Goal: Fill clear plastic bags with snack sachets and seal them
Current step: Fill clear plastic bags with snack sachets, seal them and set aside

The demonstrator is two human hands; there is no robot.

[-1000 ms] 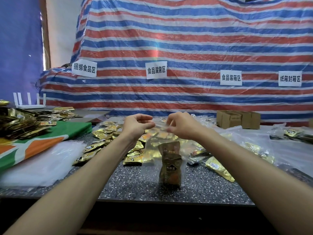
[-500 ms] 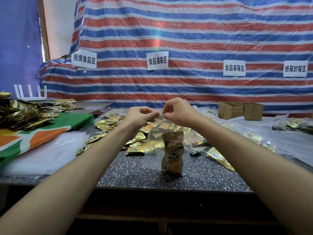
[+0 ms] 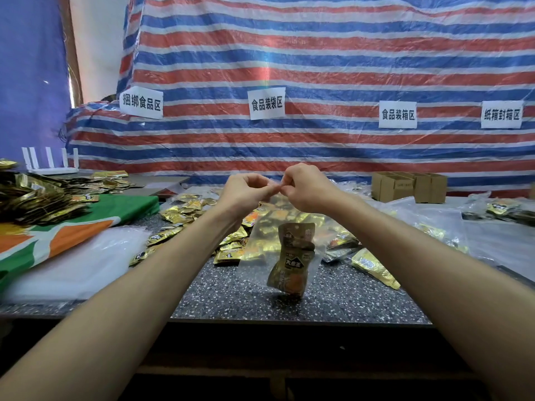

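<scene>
As the clear plastic bag (image 3: 254,241) hangs straight down from its top edge, my left grip (image 3: 246,192) pinches that edge between thumb and curled fingers. My right grip (image 3: 307,189) pinches it just beside, so the fingertips of the two nearly touch. Below my grips, brown-and-gold snack sachets (image 3: 292,261) sit stacked in the bottom of the bag, tilted a little to the right. I cannot tell whether the bag's lower corner touches the speckled worktop (image 3: 231,299) or hangs just above it. Beyond and beneath my grips, a heap of loose gold sachets (image 3: 185,212) lies spread on the worktop. One single gold sachet (image 3: 376,269) lies flat, low to the right of my right grip. Far to the left of my left grip lies a green and orange sheet (image 3: 58,227). Well off to the right of my right grip stand small cardboard boxes (image 3: 408,186), in front of the striped tarp (image 3: 318,53).
</scene>
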